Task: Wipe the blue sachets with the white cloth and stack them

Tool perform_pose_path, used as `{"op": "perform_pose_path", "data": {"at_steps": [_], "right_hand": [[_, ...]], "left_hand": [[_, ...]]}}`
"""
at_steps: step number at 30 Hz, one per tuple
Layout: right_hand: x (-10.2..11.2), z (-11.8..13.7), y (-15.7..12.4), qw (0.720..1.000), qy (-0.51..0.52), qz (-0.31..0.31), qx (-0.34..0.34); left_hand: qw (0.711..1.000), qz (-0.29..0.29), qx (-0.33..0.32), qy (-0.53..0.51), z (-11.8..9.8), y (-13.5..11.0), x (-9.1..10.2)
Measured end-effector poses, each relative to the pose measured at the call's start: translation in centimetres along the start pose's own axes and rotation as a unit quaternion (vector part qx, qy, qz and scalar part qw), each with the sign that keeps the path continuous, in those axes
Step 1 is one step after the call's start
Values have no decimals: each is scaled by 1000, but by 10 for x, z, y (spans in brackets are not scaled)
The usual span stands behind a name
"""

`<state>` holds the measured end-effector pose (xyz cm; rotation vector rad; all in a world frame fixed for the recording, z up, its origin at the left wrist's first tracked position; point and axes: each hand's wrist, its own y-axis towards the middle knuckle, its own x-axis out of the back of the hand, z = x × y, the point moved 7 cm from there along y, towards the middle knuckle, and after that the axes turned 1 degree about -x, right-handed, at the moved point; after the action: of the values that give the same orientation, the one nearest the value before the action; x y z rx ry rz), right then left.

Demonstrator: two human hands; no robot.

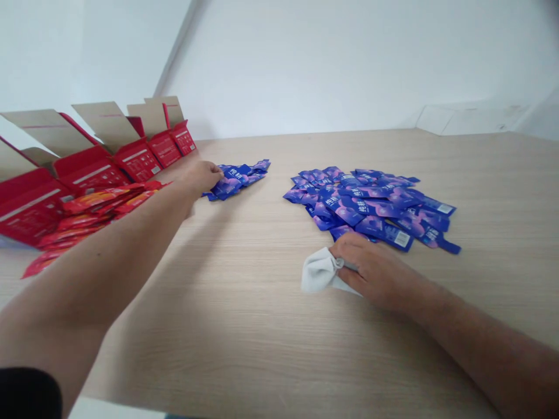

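Note:
My left hand [202, 177] reaches to the small pile of blue-purple sachets [238, 179] left of centre. Its fingers are pinched at the near-left end of a sachet there. My right hand [371, 265] is closed around a crumpled white cloth [321, 270], just above the wooden table. Right behind that hand spreads a larger heap of the same blue-purple sachets [362, 201], lying flat and overlapping. The right fingertips are partly hidden by the cloth.
Red cardboard boxes [140, 160] with raised flaps stand in a row along the left. In front of them lies a stack of red-orange sachets [94, 209], partly behind my left forearm. A white wall [332, 64] rises behind the wooden table [244, 326].

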<state>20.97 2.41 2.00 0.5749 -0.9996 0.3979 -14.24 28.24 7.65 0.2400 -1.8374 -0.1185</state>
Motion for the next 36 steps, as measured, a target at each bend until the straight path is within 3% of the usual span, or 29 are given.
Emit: {"op": "perform_pose_path", "data": {"at_steps": [5, 9, 11, 15, 18, 21, 29, 36], "right_hand": [[-2, -1, 0, 1000, 13, 3, -6], [-2, 1, 1, 1000, 14, 11, -4], [-2, 3, 2, 1000, 11, 13, 0], [-2, 6, 3, 1000, 7, 8, 19], [-1, 7, 3, 999, 1, 1, 32], [-1, 8, 4, 999, 0, -1, 41], [-1, 9, 4, 999, 22, 4, 39], [-1, 8, 4, 999, 25, 0, 43]], "left_hand": [[997, -73, 29, 20, -8, 35, 7], [992, -121, -25, 16, -34, 21, 6], [992, -85, -90, 5, -58, 2, -9], [982, 39, -182, -10, -109, -39, -56], [976, 84, -202, -9, -138, -55, -88], [980, 90, -180, 1, -158, -51, -107], [985, 126, -119, 28, -189, -33, -122], [985, 160, -69, 8, -176, -35, -117]]}}
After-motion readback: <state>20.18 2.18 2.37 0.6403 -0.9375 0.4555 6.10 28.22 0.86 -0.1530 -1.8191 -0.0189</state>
